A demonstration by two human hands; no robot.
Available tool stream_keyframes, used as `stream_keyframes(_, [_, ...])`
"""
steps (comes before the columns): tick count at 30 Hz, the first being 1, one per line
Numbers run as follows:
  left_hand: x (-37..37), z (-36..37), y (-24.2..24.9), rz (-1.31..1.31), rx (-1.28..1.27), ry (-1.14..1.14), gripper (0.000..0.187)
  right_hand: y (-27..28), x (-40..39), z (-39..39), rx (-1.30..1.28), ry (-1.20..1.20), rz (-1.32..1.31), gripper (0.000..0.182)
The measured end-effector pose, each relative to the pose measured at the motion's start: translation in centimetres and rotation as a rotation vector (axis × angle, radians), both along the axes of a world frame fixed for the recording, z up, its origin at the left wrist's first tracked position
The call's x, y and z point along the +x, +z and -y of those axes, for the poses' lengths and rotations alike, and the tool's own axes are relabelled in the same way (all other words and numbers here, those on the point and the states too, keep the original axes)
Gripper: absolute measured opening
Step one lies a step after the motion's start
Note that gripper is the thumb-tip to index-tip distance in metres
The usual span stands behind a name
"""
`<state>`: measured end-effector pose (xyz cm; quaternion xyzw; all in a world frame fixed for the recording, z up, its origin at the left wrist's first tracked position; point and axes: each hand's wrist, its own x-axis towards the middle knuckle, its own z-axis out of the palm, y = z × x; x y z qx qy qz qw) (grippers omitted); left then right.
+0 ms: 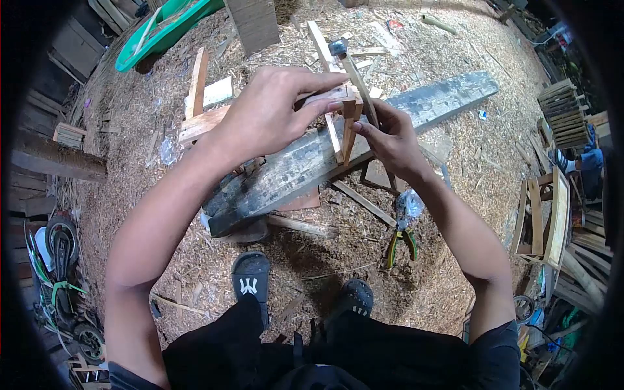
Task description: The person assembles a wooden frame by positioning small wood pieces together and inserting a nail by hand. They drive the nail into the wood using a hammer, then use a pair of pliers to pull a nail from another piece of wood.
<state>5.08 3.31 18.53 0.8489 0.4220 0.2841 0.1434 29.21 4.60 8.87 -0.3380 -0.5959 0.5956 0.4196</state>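
Note:
My left hand (273, 107) is closed on a small wooden frame (349, 112), its index finger along the top and thumb pressing the near side by the corner. Fingers of my right hand (395, 142) wrap a hammer (357, 78) by its wooden handle, the dark head pointing up and away. My right thumb rests at the frame's upright slat. Both hands are over a thick, worn timber beam (292, 172) that lies diagonally on the ground, and long slats of the frame stretch beyond it. Part of the frame is hidden behind my left hand.
Pliers (401, 248) with green-yellow handles lie below my right hand, beside a clear plastic bag (409, 207). Wood shavings and offcuts cover the ground. A green tub (162, 29) is upper left, a small bike (62, 279) left, a wooden frame (545, 218) and stacked slats (564, 114) right.

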Motion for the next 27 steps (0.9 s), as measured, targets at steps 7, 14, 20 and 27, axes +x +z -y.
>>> stream_keyframes(7, [0.7,0.1,-0.4,-0.095,0.060,0.012,0.041,-0.1,-0.1,-0.1,0.016,0.008,0.012,0.046])
stream_keyframes(14, [1.4,0.2,-0.1,-0.100,-0.064,0.081,0.039,-0.6,0.1,-0.4,0.010,0.030,-0.046,0.048])
stream_keyframes(20, [1.3,0.1,-1.3,-0.123,0.095,0.072,0.038,-0.1,0.2,-0.4,0.017,0.034,0.010,0.048])
stream_keyframes(27, [1.1,0.3,-1.0,-0.134,0.153,0.052,0.040,0.1,-0.1,-0.3,0.049,0.064,0.003,0.047])
